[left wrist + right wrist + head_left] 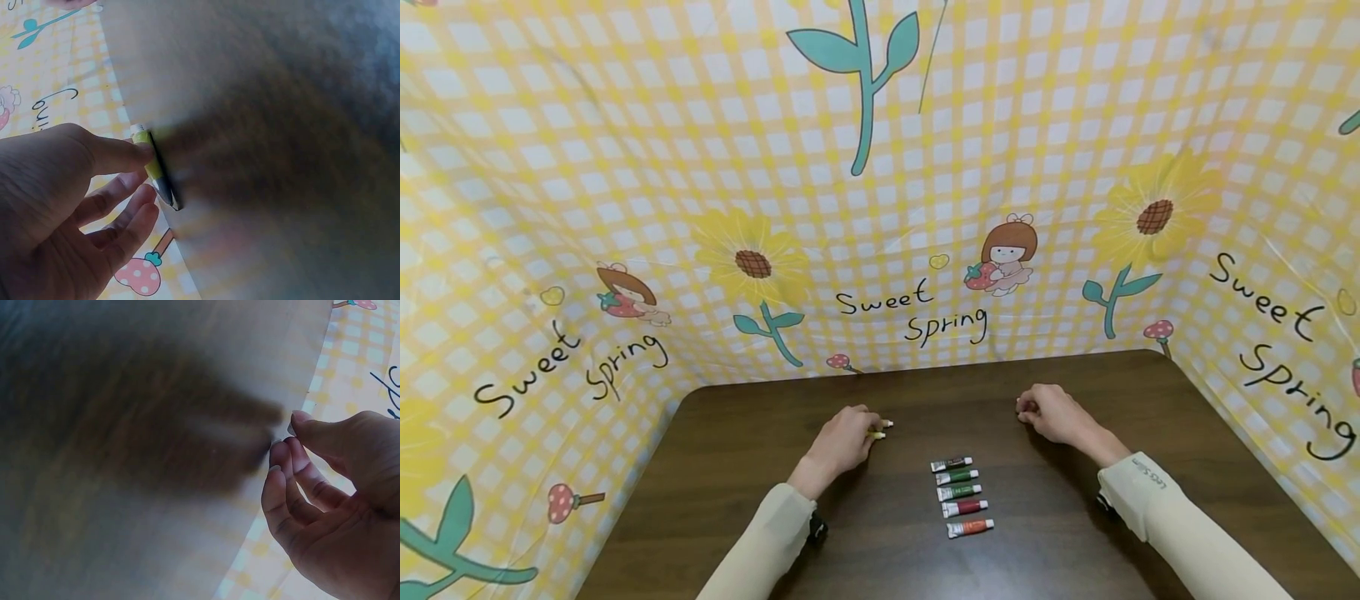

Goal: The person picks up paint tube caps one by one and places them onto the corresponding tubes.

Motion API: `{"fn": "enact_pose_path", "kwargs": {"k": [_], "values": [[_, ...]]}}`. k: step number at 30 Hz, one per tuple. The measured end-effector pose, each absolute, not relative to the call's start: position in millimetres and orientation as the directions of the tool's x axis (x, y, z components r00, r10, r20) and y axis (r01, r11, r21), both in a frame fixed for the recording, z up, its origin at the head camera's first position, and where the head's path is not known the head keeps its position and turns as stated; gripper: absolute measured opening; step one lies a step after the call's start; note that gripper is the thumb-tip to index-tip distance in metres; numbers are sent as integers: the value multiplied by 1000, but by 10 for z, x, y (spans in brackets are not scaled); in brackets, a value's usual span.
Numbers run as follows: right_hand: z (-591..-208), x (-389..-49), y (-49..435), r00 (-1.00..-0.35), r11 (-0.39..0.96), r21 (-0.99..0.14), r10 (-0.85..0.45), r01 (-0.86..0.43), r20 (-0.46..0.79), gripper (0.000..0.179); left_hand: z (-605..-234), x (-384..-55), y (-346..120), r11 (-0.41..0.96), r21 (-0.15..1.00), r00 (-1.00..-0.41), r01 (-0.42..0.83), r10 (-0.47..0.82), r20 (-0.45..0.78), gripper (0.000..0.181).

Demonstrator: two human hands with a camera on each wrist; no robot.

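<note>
My left hand (842, 437) is low over the table's left half, thumb and fingertips on a yellow paint tube (151, 164) with a white cap. In the head view two white-capped yellow ends, one the near tube (877, 435), stick out past its fingers; the rest is hidden by the hand. My right hand (1054, 414) is near the table's far right, its fingers loosely curled with the thumb near the fingertips. Nothing shows between them in the right wrist view (319, 487).
Between the hands, nearer the front, paint tubes lie in a column: a black one (952, 464), two green ones, a red one (966, 508) and an orange one (971, 527). The brown table (722, 492) meets a yellow checked cloth (880, 208) at its back and sides.
</note>
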State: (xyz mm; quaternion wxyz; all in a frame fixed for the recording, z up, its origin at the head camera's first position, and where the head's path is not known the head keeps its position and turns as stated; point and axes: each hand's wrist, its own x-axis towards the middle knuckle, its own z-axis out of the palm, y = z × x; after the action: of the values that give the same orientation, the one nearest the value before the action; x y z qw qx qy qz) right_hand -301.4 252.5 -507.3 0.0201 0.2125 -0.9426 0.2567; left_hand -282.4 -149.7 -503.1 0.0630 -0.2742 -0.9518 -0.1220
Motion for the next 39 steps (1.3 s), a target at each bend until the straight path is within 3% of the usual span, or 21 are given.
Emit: {"fn": "enact_pose_path", "kwargs": {"k": [18,39], "values": [[-4993,-2943,2520,-911,765,-498,-376,-408,169,4,-4957,-2798,-1522,824,254,-862,506,489,131,7],[-5023,-2855,2525,-919,739,-548,-347,-391,188,5,-4965,-2728,-1531,852,226,-881,473,460,107,4]]}}
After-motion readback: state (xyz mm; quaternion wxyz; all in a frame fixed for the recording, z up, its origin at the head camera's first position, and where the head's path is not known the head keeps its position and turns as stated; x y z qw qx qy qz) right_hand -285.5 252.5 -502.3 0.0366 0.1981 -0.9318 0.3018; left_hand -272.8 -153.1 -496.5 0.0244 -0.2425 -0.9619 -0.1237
